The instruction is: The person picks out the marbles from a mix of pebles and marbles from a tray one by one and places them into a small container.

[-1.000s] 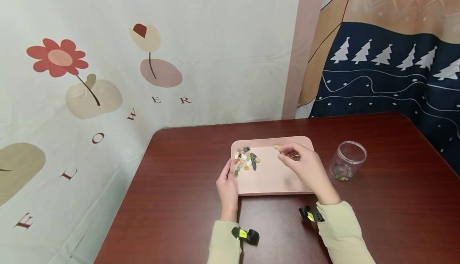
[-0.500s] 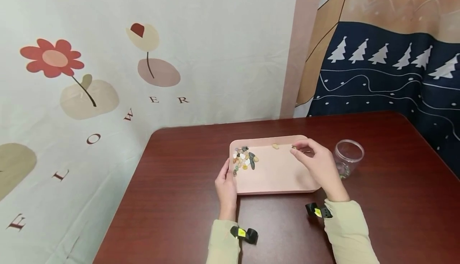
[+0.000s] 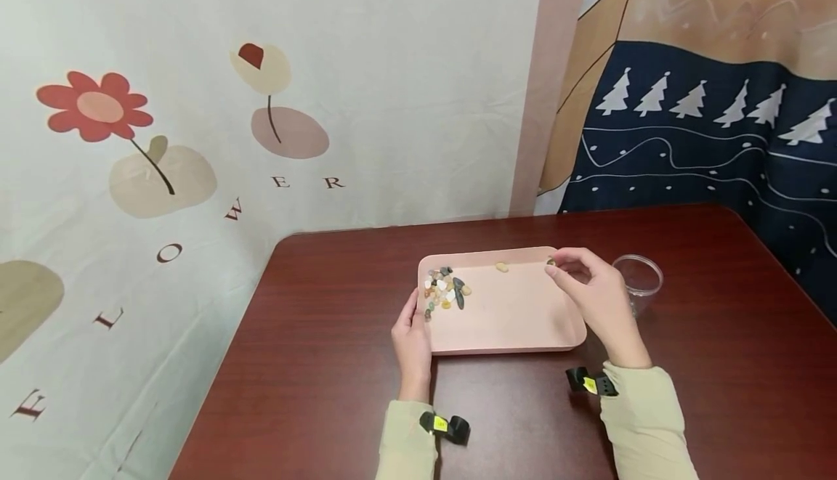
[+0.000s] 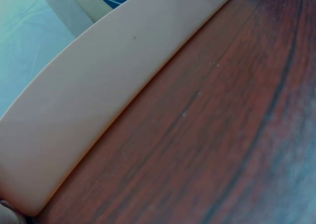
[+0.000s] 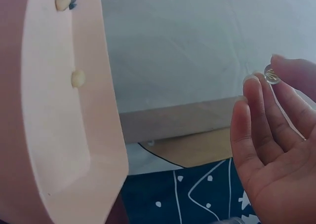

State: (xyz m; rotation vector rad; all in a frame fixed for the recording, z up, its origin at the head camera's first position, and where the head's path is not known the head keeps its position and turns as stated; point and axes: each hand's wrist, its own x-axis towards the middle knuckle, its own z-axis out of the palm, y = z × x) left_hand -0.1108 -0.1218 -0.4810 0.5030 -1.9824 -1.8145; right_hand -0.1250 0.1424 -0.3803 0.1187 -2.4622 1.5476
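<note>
A pink tray (image 3: 510, 320) lies on the table, and my left hand (image 3: 412, 349) holds it by the left side near the front corner. In the left wrist view the tray's outer wall (image 4: 98, 81) fills much of the picture. My right hand (image 3: 604, 306) is raised over the tray's right edge and pinches a clear glass marble (image 5: 271, 75) between thumb and finger. Several mixed pebbles (image 3: 445, 289) are bunched at the tray's left end. One pale yellow pebble (image 3: 501, 267) lies apart by the back wall. A clear jar (image 3: 644, 277) stands right of the tray, partly behind my right hand.
The dark red wooden table (image 3: 314, 364) extends on all sides of the tray. Behind it hangs a printed cloth (image 3: 418, 102) with flowers and letters. A dark blue cloth part with white trees (image 3: 693, 124) is at the right.
My right hand has moved right from the tray's back middle, past its right edge towards the jar, carrying the marble. The pale pebble stays behind. My left hand keeps its place on the tray.
</note>
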